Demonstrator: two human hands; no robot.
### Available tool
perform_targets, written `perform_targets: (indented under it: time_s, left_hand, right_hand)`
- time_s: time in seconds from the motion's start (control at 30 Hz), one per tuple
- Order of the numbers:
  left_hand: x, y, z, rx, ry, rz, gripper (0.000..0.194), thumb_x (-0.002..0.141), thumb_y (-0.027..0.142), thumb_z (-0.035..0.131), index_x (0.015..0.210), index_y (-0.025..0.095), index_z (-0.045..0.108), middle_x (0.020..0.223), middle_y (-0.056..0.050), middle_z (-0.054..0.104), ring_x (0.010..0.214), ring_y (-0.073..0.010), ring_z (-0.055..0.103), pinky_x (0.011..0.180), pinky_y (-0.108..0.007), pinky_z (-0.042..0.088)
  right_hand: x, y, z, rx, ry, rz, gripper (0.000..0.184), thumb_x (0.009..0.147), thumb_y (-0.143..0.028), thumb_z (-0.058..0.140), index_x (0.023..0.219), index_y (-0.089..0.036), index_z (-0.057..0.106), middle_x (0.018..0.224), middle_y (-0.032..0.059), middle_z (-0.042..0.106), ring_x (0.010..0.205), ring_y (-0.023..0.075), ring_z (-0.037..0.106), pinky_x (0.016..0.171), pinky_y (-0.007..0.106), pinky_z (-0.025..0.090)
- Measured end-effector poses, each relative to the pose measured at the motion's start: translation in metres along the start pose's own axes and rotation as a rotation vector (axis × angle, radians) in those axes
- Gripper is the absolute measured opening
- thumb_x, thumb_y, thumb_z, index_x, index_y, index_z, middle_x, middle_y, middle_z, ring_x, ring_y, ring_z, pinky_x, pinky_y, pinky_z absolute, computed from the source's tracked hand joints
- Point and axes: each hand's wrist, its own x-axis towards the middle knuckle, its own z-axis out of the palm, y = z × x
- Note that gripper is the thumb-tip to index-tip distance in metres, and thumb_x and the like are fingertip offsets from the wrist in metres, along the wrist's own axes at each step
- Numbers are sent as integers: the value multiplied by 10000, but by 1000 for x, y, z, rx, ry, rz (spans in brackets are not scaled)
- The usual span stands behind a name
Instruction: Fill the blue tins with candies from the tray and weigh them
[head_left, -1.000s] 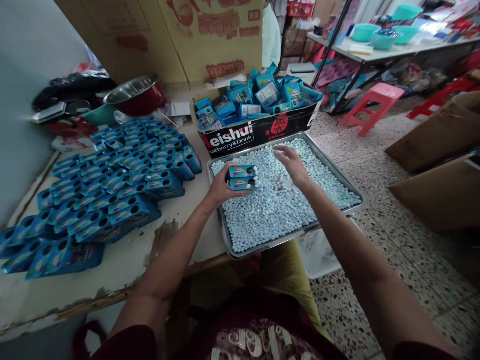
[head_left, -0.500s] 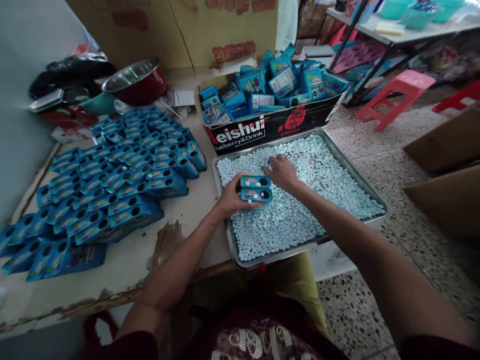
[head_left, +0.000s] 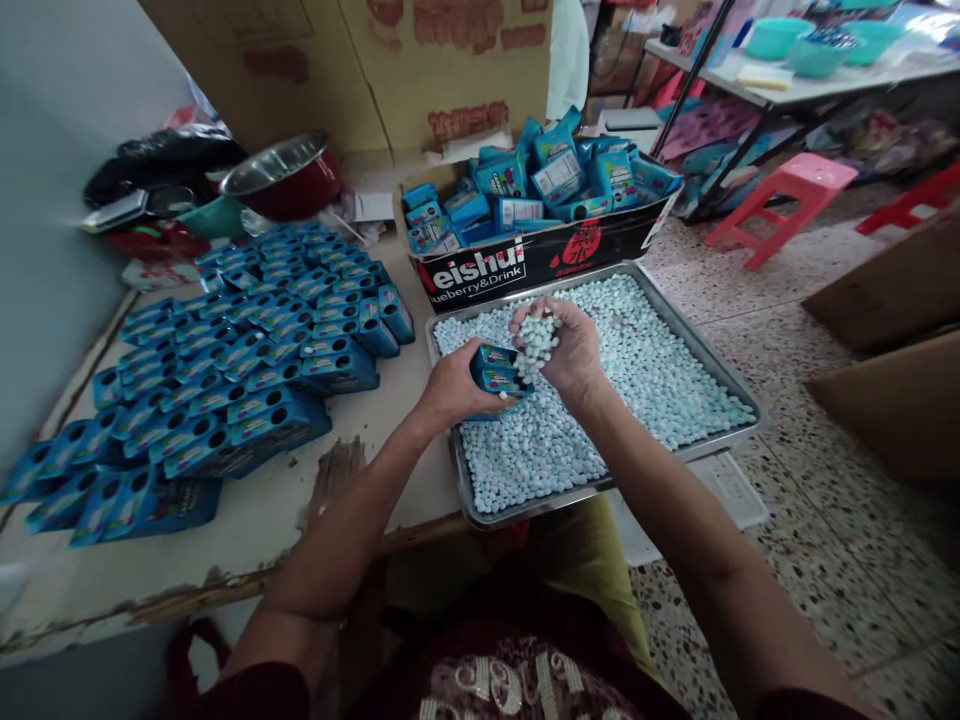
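My left hand (head_left: 450, 385) grips two small blue boxes (head_left: 496, 370) over a metal tray (head_left: 600, 485) filled with pale blue tablets (head_left: 652, 370). My right hand (head_left: 571, 345) is cupped, palm up, around a handful of tablets (head_left: 538, 335) held right beside the boxes' tops. Both hands hover above the tray's left half.
Rows of filled blue boxes (head_left: 247, 360) cover the table (head_left: 247, 540) to the left. A black carton (head_left: 540, 260) of blue boxes stands behind the tray. A red pot (head_left: 281, 180) sits at the back left. A pink stool (head_left: 780, 205) and brown cartons stand on the floor to the right.
My right hand went down into the tablets, scooped up a handful and lifted it to the boxes. My left hand tilted the boxes toward it.
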Motion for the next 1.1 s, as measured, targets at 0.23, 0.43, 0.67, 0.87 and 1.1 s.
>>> perform_targets:
  time_s: [0.23,0.43,0.67,0.87,1.1]
  left_hand:
    - [-6,1,2,-48,87,9,637,608,464,981,1116,242,668,974,-8,746,937,-270,722,800,-349,488]
    - [-3,-12,15,-224,147,-47,677,564,478,1030,1088,223,685,972,-8,758,921,-246,712,832,-350,545]
    - [-5,-15,20,-754,-141,-164,802,460,386,1098,1116,198,677,1057,-55,780,989,-264,752,929,-411,616]
    - [-5,-29,22,-642,18,101,891,486,490,1097,1203,223,641,1154,-67,747,1108,-301,737,979,-429,621]
    - [0,-54,9,-531,-35,317,893,504,439,1091,1261,234,664,1247,-85,728,1145,-324,742,966,-435,641]
  right_hand:
    - [-11,7,13,-185,-17,-93,498,889,-718,750,788,-251,609,859,27,632,759,169,546,647,318,449]
    - [-23,6,20,-231,-16,-180,536,960,-757,668,772,-256,640,805,24,604,774,180,547,745,350,491]
    - [0,0,-37,-573,6,-186,605,962,-863,549,897,-284,712,1005,54,733,1058,260,678,956,440,547]
    - [3,3,-101,-1394,-11,-244,413,915,-634,748,1047,-248,805,1298,142,745,1368,393,623,1203,601,447]
    - [-25,15,-95,-1934,-563,-175,708,974,-629,738,1575,-281,604,1667,197,502,1434,453,521,1100,618,508]
